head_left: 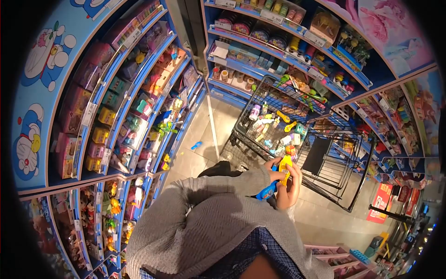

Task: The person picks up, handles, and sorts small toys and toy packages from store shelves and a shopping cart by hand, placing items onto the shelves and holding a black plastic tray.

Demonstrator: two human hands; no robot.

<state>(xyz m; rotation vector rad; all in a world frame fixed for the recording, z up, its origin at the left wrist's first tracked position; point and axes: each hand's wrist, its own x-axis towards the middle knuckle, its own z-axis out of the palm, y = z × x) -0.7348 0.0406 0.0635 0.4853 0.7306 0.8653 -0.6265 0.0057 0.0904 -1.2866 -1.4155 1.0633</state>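
Observation:
My left hand (275, 170) and my right hand (289, 188) are close together in front of my chest. Between their fingers is a yellow toy (285, 165) with an orange-red top. A blue toy (267, 191) hangs just below, against my left hand and sleeve; its exact hold is partly hidden. My right hand's fingers curl round the yellow toy from the right, and my left hand's fingers press on it from the left. Just beyond them stands a black wire shopping cart (241, 128) holding many small bottles and toys, among them a yellow item (283, 116).
Blue-edged shelves (153, 100) of small toys rise at the left, with more shelves (278, 51) behind the cart. A second black cart frame (350, 204) stands at the right. A small blue object (196, 145) lies on the tiled floor. Pink trays (332, 258) are at lower right.

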